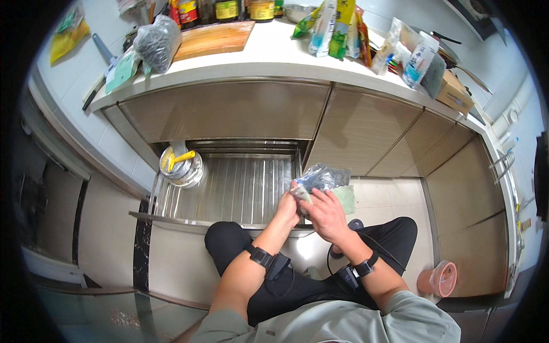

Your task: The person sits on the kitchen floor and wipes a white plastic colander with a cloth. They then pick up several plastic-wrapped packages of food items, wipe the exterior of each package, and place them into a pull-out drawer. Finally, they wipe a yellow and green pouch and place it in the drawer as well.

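Note:
My left hand [288,207] grips a crumpled plastic packet [303,194] with pale and coloured patches, over the right front corner of a pulled-out metal drawer [240,184]. On the packet's other side, my right hand [329,215] has its fingers bent around it. A clear plastic bag [328,175] bulges just beyond my fingertips; whether it is one piece with the packet I cannot tell. Below the bag shows a light green cloth or sheet [344,199]. In the drawer's left back corner stands a white tub [188,176] with a yellow-handled tool [183,156] on top.
Above the drawer runs a white countertop [274,70] with a wooden cutting board [214,39], a grey plastic bag [159,43], several jars and upright food pouches [339,30]. A cardboard box [454,92] sits at its right. A pink bin [437,279] stands on the floor.

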The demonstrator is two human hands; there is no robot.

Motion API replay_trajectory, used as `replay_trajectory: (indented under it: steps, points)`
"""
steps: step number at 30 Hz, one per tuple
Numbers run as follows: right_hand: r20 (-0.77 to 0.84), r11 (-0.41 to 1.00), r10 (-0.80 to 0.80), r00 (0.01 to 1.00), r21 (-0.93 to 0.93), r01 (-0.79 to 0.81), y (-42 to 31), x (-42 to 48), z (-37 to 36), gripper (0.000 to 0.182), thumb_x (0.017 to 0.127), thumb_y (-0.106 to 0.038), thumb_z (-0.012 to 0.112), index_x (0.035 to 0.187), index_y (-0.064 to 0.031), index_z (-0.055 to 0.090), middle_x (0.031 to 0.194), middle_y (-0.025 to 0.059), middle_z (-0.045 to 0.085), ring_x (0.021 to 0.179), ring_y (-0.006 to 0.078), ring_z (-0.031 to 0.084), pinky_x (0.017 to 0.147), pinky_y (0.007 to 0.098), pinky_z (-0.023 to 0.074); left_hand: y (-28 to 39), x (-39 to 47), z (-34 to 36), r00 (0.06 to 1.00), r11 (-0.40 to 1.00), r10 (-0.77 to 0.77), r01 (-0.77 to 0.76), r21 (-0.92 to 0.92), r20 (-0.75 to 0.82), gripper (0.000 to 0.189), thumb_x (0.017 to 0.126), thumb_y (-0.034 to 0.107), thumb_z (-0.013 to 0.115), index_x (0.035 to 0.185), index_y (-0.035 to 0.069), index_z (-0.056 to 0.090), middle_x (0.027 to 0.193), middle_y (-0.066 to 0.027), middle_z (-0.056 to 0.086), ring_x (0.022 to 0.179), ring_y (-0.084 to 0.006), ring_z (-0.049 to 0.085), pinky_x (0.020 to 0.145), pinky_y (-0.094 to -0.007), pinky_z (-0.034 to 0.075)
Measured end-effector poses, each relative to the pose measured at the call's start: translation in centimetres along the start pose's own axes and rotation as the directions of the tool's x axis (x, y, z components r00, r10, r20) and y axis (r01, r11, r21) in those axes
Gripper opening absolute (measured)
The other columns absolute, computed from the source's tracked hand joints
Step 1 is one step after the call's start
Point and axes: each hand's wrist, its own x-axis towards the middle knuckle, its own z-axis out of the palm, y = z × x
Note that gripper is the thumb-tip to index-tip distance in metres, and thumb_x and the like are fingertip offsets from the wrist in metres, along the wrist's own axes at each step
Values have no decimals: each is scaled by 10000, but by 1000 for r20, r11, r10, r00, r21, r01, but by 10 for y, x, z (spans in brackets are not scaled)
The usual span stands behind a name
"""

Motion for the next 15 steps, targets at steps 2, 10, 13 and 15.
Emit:
replay_trajectory:
  steps: [2,10,13,15]
  points:
    - [-14,998,19,1000,54,-19,4,-1,1,464,734,28,585,1169,-133,587,1135,133,620,1156,333,545,964,518,403,-4,3,-12,998,999,52,-52,5,26,372,1003,348,426,1090,25,587,994,-81,645,881,-192,623,809,-351,509]
    - [-56,569,770,636,512,-644,147,-30,8,358,920,-75,452,1271,-39,516,1039,151,643,954,207,621,857,304,473,10,-4,-16,979,998,7,-21,62,205,448,990,368,431,1203,-18,513,1158,-138,602,1038,-255,602,904,-409,498]
    - [-156,543,783,602,643,-540,151,-43,7,368,931,-104,438,1284,-24,504,1050,96,630,906,152,583,833,281,461,4,-13,-9,990,994,3,-19,111,144,427,990,351,443,1180,-22,527,1145,-140,607,1026,-251,607,902,-406,500]
    - [-159,493,817,554,692,-528,148,-48,13,372,930,-110,443,1286,-16,499,1055,97,624,917,150,575,838,279,456,4,-6,-10,972,976,72,-114,186,222,422,981,354,475,1158,-22,543,1130,-125,613,1025,-220,601,884,-370,497]
